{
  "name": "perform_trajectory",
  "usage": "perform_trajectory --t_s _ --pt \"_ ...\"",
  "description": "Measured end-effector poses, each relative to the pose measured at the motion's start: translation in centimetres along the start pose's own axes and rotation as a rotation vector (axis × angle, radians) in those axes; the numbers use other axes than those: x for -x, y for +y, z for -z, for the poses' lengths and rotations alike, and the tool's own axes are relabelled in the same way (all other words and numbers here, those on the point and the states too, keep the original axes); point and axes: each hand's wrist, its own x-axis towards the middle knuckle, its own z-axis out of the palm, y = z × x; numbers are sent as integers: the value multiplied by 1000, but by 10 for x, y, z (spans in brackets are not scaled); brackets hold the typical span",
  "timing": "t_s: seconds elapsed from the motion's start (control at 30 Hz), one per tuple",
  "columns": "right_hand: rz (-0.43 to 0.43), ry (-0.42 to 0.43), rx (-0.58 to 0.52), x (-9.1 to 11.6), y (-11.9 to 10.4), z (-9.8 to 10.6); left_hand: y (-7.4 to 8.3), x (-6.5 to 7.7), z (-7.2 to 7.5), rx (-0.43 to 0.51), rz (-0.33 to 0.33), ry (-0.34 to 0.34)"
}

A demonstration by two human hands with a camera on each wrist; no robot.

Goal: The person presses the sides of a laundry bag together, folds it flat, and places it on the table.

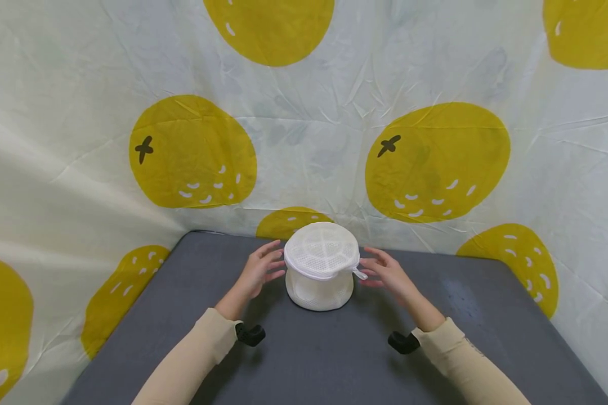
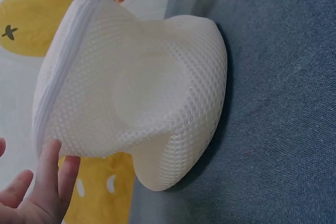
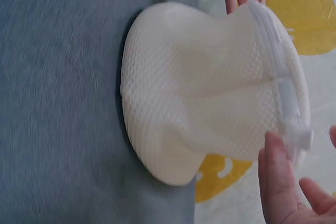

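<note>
A white mesh laundry bag (image 1: 320,289) stands upright on the dark table, its round zipped lid facing up and its sides pinched in at the waist. Through the mesh in the left wrist view, a paler round patch shows; what it is I cannot tell. My left hand (image 1: 262,267) is at the bag's left side, fingers spread and fairly straight, fingertips at or very near the mesh. On the opposite side my right hand (image 1: 389,274) is held likewise, beside the zipper's pull tab (image 1: 360,274). Neither hand grips the bag.
The dark grey table (image 1: 324,360) runs back to a pale hanging cloth (image 1: 304,157) printed with yellow fruit shapes. Black wrist devices sit at both cuffs, the left device (image 1: 250,335) and the right device (image 1: 403,342) low over the table.
</note>
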Motion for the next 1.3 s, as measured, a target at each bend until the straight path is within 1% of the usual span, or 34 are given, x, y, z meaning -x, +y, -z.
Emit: perform_trajectory --t_s 0.13,0.23,0.33,0.5,0.63,0.83,1.07,1.2,1.3 --pt "-17 39 -62 -4 3 -7 0 -2 -3 28 25 22" --pt "-30 70 -94 -7 6 -11 -1 -5 -6 32 30 36" --pt "-38 98 -112 -10 10 -15 -4 -8 -10 31 11 57" --pt "-47 136 -138 -14 14 -23 -9 -8 -15 39 -38 98" --pt "-52 149 -171 -13 15 -25 -13 -9 -19 38 -66 117" --pt "-42 112 -237 -11 13 -23 -10 -7 -24 14 -83 112" --pt "-43 68 -254 -9 12 -22 -8 -5 -25 12 -72 110" --pt "-55 58 -263 -9 14 -23 -9 -4 -25 1 -70 107" --pt "-71 65 -265 -9 16 -23 -10 -4 -25 2 -66 107"
